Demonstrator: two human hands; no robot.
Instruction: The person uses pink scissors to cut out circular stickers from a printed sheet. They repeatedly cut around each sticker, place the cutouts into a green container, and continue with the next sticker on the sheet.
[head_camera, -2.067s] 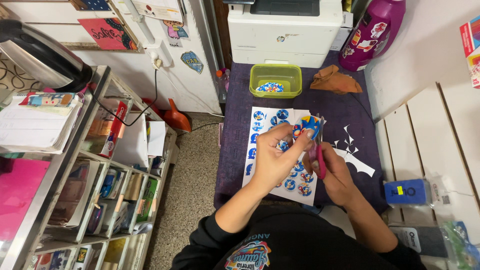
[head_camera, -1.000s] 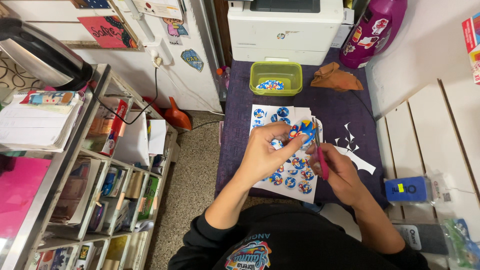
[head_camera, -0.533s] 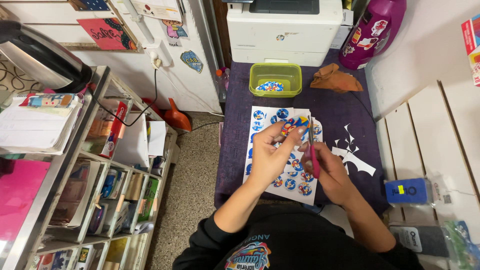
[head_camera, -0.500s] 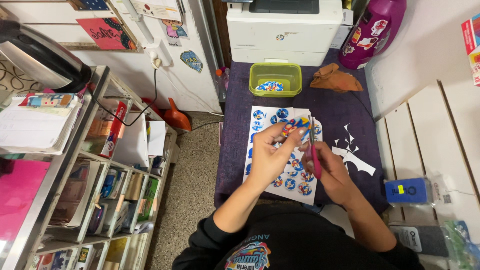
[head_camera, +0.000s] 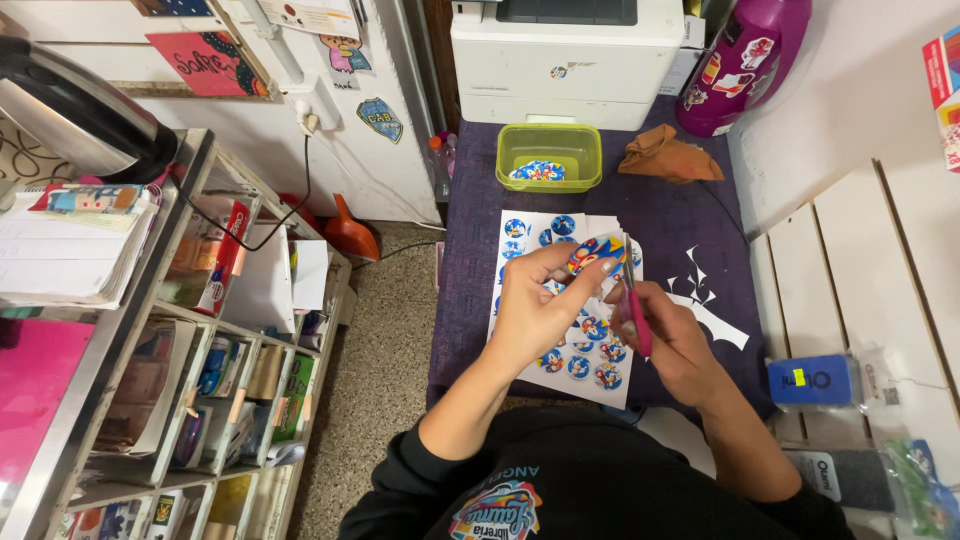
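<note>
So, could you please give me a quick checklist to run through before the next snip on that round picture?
1. Left hand pinches the round cutout: ok.
2. Right hand grips the pink-handled scissors: ok.
3. Blades meet the cutout's edge: cannot tell, too small.
4. Left fingertips clear of the blades: cannot tell.
5. Printed sheet lies flat on the purple cloth: ok.
6. Green tub for cut rounds is open: ok.

2 hands (head_camera: 540, 310), 1 pr scissors (head_camera: 636, 318), 1 sticker sheet (head_camera: 525, 235), 1 green tub (head_camera: 550, 155), 1 printer (head_camera: 565, 50), 1 purple bottle (head_camera: 745, 60).
</note>
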